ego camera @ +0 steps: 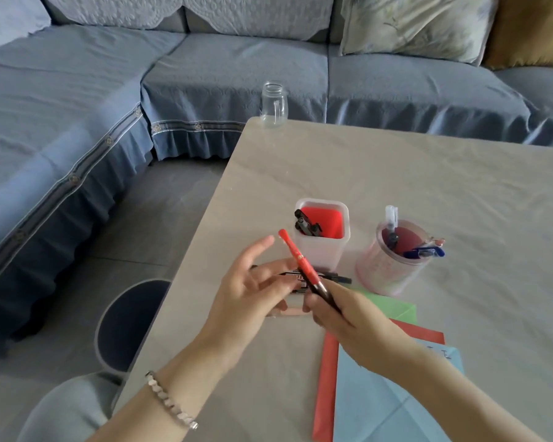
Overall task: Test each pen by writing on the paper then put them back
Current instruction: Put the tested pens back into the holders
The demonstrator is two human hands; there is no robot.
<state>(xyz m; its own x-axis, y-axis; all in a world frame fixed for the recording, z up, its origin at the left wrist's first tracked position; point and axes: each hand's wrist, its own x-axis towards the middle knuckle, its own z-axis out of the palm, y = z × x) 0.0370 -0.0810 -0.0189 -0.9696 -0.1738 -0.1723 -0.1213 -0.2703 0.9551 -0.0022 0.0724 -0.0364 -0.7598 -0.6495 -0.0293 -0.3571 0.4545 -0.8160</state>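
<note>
Two hands before the square pen holder (323,247): right hand (348,317) is clamping a red pen (297,260); left hand (249,301) is holding fingers apart beside a black marker (336,278).

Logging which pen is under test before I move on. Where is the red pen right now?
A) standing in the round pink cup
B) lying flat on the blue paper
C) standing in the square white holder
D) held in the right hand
D: the right hand holds the red pen by its dark lower end, with the red end pointing up, in front of the square white holder.
</note>
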